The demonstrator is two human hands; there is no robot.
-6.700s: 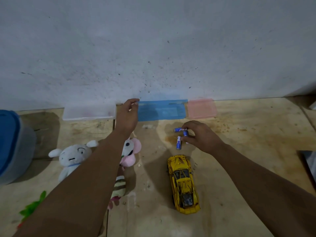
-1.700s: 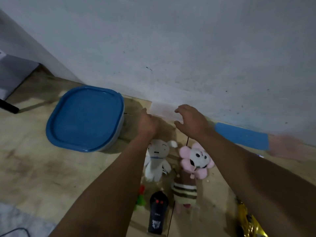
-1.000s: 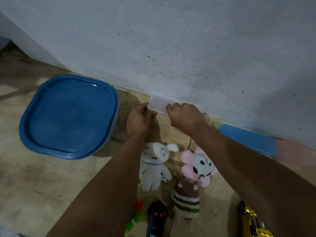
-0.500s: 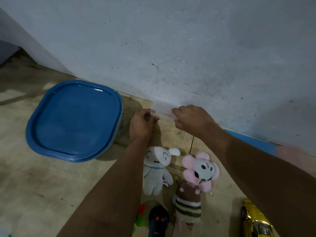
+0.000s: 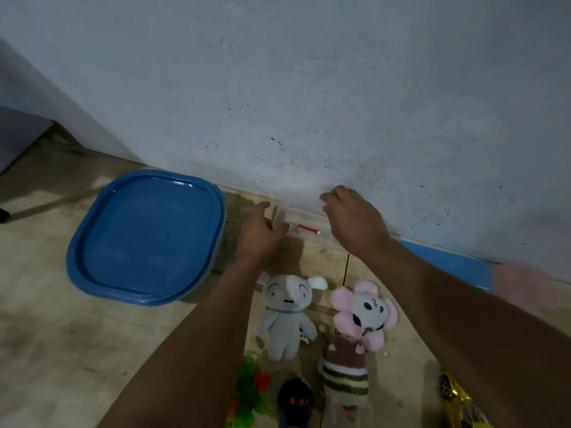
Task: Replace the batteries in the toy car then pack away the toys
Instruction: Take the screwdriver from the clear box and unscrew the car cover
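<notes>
Two hands reach to a small clear plastic box lying against the foot of the grey wall. The left hand holds the box's left end, thumb up beside what looks like its raised clear lid, fingers curled around the edge. The right hand hovers over the box's right end with fingers loosely bent; whether it touches the box cannot be told. Inside the box lies a thin red-handled tool, seemingly a small screwdriver.

On the wooden tabletop, left of the hands, sits a large tub closed with a blue lid. Below the hands lie a white plush dog and a pink-petalled plush doll in a striped body, side by side. Nearer the bottom edge are a green and orange toy and a black remote control. The yellow toy car sits at the lower right, partly cut off by the frame, well apart from the hands. Along the wall to the right lie a blue flat box and a blurred pink one
</notes>
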